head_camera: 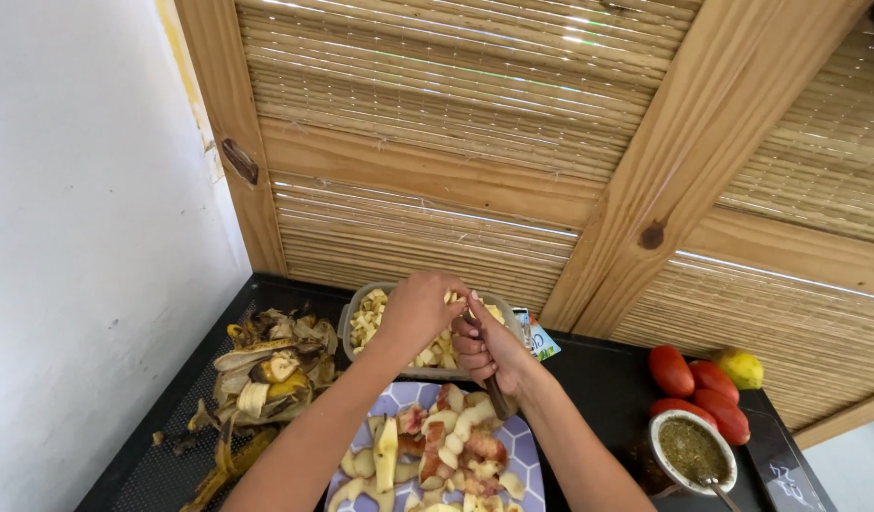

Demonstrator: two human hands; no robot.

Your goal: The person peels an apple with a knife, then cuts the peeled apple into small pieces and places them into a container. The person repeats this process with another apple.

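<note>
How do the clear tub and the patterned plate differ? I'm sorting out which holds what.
The clear tub is deep with walls and holds pale cut fruit pieces; the patterned plate is flat and carries apple peels and cores with red skin. The tub sits farther back under both hands, left hand and right hand; the plate lies nearer the camera. Both rest on the black counter.

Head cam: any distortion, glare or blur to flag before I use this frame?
Head view: wide-angle bend in the wooden beams; bright daylight streaks through the reed screen; white wall evenly lit, no hard glare; left hand and right hand reasonably sharp, slight softness only.
</note>
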